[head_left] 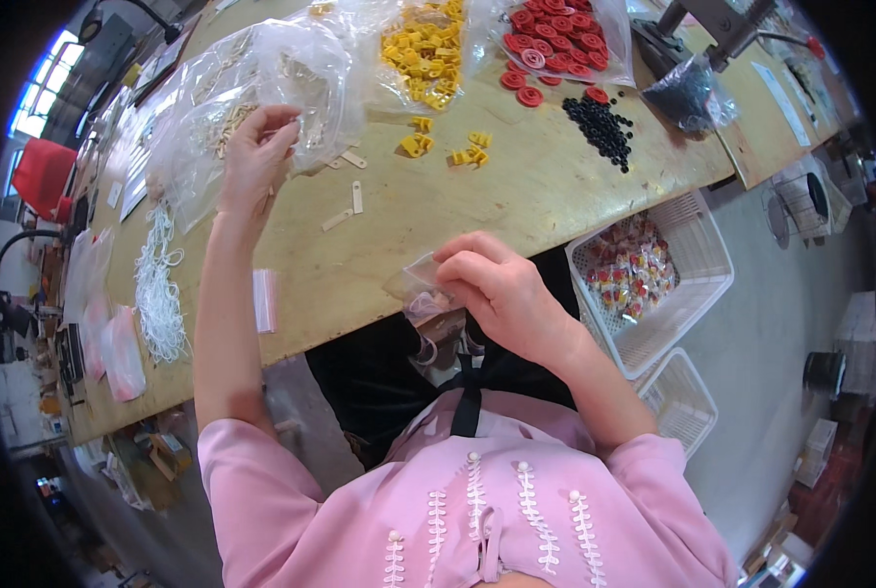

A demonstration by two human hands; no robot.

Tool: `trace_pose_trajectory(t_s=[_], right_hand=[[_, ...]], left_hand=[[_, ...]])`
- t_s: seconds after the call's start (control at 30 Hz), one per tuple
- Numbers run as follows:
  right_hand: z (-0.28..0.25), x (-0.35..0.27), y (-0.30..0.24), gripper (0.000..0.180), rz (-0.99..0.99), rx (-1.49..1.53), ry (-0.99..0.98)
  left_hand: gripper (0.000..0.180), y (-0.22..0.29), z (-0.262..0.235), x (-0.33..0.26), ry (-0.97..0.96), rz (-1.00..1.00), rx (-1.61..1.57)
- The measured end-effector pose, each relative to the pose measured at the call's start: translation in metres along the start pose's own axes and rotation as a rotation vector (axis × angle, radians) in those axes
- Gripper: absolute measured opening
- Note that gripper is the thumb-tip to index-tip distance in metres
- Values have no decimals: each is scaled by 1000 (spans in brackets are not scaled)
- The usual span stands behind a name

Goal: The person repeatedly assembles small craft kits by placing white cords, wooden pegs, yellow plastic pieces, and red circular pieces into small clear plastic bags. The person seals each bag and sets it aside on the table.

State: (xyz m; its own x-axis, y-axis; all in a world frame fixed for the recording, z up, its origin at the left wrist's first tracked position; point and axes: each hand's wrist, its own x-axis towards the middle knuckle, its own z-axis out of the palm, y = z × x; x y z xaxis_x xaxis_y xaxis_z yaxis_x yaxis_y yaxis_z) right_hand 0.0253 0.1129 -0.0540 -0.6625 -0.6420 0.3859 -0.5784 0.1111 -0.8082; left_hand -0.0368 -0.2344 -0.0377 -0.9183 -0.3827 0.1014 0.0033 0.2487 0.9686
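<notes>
My right hand (501, 289) holds a small clear plastic bag (416, 284) at the near edge of the wooden table (389, 245), fingers pinched on its top. My left hand (256, 157) reaches out to a large clear bag of small cream flat pieces (251, 88), fingertips at its opening; whether it grips a piece I cannot tell. A few loose cream pieces (348, 204) lie on the table between the two hands. A small pink-topped bag (265, 300) lies near my left forearm.
Bags of yellow parts (423, 49) and red discs (550, 34), loose yellow clips (448, 149), black beads (602, 127) lie farther out. White strings (158, 289) lie left. White baskets (698, 245), one holding small packets, stand on the floor at right.
</notes>
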Motion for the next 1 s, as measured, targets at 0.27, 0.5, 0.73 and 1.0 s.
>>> trace_pose_trajectory(t_s=[0.27,0.5,0.73,1.0], right_hand=[[0,-4,-2,11,45,25,5],[-7,-3,-2,12,48,62,10],[-8,-3,-16,20,-31,26,-50],[-4,-11,-18,17,-26,11,-62]], left_hand=[[21,4,35,7,-280,129,470],[22,-16,10,1,76,76,111],[15,89,51,-135,-555,285,335],[21,93,65,-141,-541,332,361]])
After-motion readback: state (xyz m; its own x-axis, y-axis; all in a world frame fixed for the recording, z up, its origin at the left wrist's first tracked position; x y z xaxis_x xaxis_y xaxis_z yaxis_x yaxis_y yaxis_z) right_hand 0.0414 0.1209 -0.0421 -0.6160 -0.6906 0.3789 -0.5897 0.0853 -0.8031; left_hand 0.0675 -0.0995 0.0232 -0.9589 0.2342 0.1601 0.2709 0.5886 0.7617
